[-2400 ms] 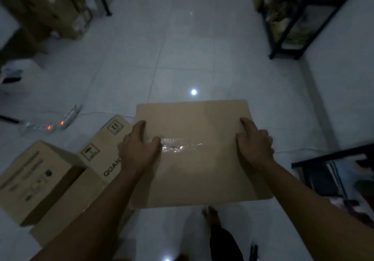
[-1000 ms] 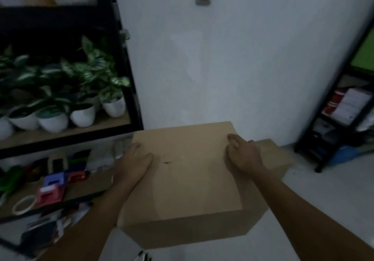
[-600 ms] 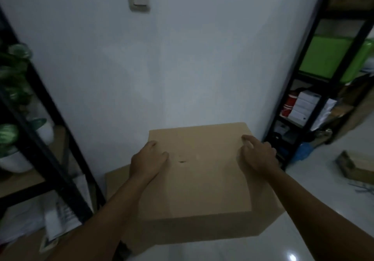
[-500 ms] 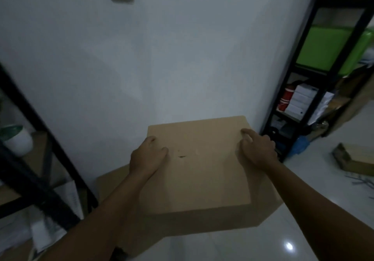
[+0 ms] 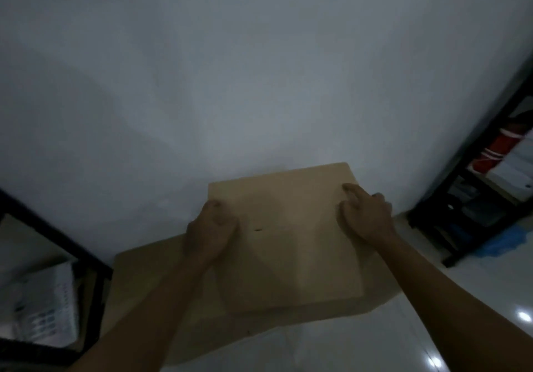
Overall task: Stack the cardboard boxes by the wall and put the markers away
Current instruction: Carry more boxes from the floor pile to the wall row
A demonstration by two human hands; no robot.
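A plain brown cardboard box (image 5: 285, 244) is in both my hands, close to the white wall. My left hand (image 5: 210, 233) grips its left edge with the thumb on top. My right hand (image 5: 366, 215) grips the right edge, thumb and forefinger lying on the top face. Under it sits a larger cardboard box (image 5: 141, 279) on the floor against the wall; whether the two boxes touch, I cannot tell. No markers are in view.
A black metal shelf (image 5: 57, 239) stands at the left with a white basket (image 5: 49, 305) on a low level. Another black shelf (image 5: 473, 192) at the right holds red and white packages. Glossy white floor tiles (image 5: 432, 328) lie at the lower right.
I carried the box from the open floor to the wall and lowered it over the larger box. My view has dropped toward the floor. Both hands keep the same hold.
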